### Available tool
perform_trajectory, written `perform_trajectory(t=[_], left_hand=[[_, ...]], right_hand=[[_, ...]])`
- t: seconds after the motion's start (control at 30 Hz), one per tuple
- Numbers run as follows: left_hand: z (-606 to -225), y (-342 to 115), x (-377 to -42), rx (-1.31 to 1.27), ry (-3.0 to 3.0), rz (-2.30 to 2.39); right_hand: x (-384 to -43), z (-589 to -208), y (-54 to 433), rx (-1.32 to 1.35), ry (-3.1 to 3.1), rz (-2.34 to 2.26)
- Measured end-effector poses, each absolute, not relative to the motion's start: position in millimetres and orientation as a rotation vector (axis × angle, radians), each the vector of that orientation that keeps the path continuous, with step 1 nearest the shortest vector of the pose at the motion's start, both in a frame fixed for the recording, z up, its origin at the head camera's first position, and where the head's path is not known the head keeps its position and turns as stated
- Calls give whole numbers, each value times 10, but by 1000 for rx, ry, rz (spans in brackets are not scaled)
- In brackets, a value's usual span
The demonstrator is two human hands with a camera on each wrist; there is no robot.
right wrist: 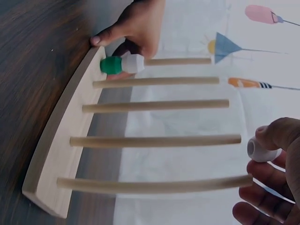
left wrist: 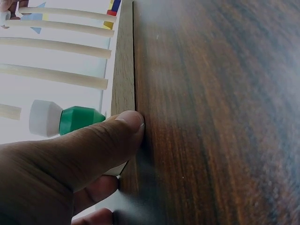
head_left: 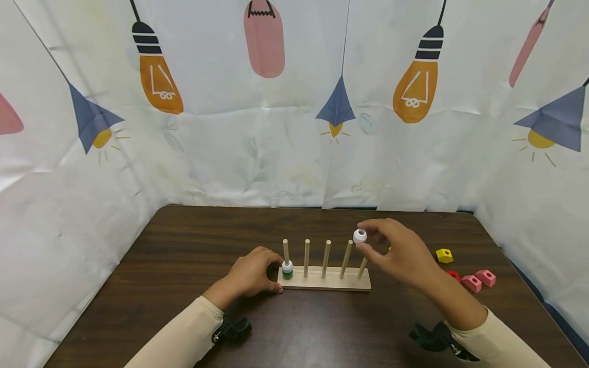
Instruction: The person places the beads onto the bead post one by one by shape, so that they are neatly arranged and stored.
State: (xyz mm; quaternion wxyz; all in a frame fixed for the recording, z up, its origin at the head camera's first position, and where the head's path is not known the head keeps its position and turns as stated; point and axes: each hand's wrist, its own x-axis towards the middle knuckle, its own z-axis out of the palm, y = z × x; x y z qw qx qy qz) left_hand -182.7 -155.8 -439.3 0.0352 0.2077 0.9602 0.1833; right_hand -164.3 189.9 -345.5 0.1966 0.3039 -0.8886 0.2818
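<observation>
A pale wooden peg board point(head_left: 317, 278) with several upright pegs stands on the table. Its left end is gripped by my left hand point(head_left: 250, 273), the thumb along the front edge and fingers behind. On the leftmost peg sit a green bead point(left wrist: 79, 120) at the bottom and a white bead point(left wrist: 45, 118) on top of it. My right hand point(head_left: 405, 253) pinches another white bead point(head_left: 360, 236) between thumb and fingers, near the tops of the two rightmost pegs. In the right wrist view this held bead point(right wrist: 260, 151) is off the pegs, its hole facing them.
Right of the board lie a yellow bead point(head_left: 444, 255), two pink beads point(head_left: 485, 277) and a red bead point(head_left: 453, 276) partly behind my right forearm. Another bit of yellow shows behind the right hand. A printed white curtain point(head_left: 294, 153) hangs behind the brown table point(head_left: 207, 230).
</observation>
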Motion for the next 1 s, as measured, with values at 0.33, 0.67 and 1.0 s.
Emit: perform_trajectory(t=[0.33, 0.67, 1.0], left_hand=[[-4383, -1557, -1818, 635, 2949, 583], [-4376, -1552, -1829, 613, 2951, 560], [-4362, -1543, -1820, 622, 2951, 569]], right_hand=[[-1663, -3450, 1763, 897, -2469, 833], [-1679, -3455, 1622, 931, -2435, 843], [-1671, -3454, 1497, 937, -2459, 867]])
